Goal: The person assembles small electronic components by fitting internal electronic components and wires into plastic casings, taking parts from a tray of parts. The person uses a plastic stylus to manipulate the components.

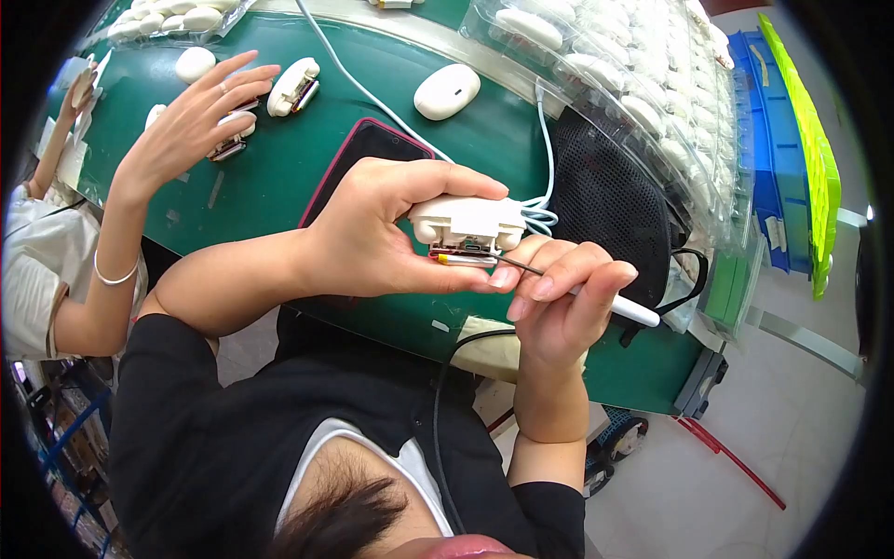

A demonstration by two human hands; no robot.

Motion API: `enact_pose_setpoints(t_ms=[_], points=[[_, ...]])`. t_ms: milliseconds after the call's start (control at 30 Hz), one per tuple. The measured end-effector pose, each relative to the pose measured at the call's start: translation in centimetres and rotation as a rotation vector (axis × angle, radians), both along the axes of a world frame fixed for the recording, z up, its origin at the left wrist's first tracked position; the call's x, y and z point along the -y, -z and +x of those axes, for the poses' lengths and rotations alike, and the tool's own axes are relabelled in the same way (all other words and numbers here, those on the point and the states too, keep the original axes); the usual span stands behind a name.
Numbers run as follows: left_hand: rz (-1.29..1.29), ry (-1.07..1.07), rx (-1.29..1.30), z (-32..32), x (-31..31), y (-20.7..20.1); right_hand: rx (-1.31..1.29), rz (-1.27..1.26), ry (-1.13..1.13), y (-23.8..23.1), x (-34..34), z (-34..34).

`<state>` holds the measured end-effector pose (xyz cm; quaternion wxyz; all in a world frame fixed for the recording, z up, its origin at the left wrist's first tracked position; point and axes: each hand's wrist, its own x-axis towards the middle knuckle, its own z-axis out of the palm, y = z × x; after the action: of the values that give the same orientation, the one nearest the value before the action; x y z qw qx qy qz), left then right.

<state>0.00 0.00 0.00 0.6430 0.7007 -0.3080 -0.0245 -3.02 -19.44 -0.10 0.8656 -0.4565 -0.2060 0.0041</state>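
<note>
White plastic mouse shell (468, 224), underside/open edge facing the person, held up above the green conveyor belt (279, 177) and in front of a dark smartphone (358, 154) lying on it. Left hand (372, 238) closed around the shell: thumb on the near side, fingers over the top. A small circuit board with a yellow-tipped part (463, 259) shows along the shell's lower edge.

Right hand (559, 293) closed in a pencil grip on a white-handled soldering iron (596, 293); its thin metal tip sits at the board edge, apparently touching or just off it, can't tell which.

My read for doing this well:
- brace right fingers against left thumb so the tip doesn't wander
- keep tip on the pad only, clear of the plastic wall
- keep the white cable (545, 140) and its looped slack beside the shell away from the tip

Around it: black mesh pad (605, 200) right of the shell, a finished white mouse (447, 91) further up the belt, clear trays of white mouse tops (633, 65) along the right. At left a co-worker's hand (200, 116) rests open over other half-assembled mouse bodies (293, 86).
</note>
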Motion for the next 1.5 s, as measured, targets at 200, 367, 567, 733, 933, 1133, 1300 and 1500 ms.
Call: enact_pose_setpoints(t_ms=[200, 367, 567, 733, 933, 1133, 1300, 1500], points=[[0.017, -0.009, 0.009, -0.08, -0.1, -0.13, 0.012, -0.034, 0.035, -0.13, -0.3, -0.17], [-0.032, -0.004, 0.042, -0.01, -0.37, -0.26, -0.057, 0.173, -0.052, -0.51, 0.08, 0.23], [-0.08, -0.018, 0.116, 0.32, 0.07, 0.06, -0.037, -0.007, 0.035, -0.34, -0.17, -0.12], [-0.077, -0.039, 0.179, 0.2, 0.1, -0.1, -0.051, -0.04, 0.071, -0.06, -0.53, -0.2], [-0.071, -0.062, 0.236, 0.14, 0.28, -0.15, -0.096, -0.021, 0.059, -0.14, -0.65, -0.2], [-0.052, -0.065, 0.242, 0.15, 0.32, -0.19, -0.151, -0.136, 0.08, -0.67, -0.7, -0.31], [-0.048, -0.061, 0.246, 0.16, 0.36, -0.13, -0.143, -0.146, 0.051, -0.43, -0.62, -0.17], [-0.054, -0.031, 0.24, 0.17, 0.28, -0.43, -0.154, -0.085, 0.013, -0.37, -0.59, 0.03]])
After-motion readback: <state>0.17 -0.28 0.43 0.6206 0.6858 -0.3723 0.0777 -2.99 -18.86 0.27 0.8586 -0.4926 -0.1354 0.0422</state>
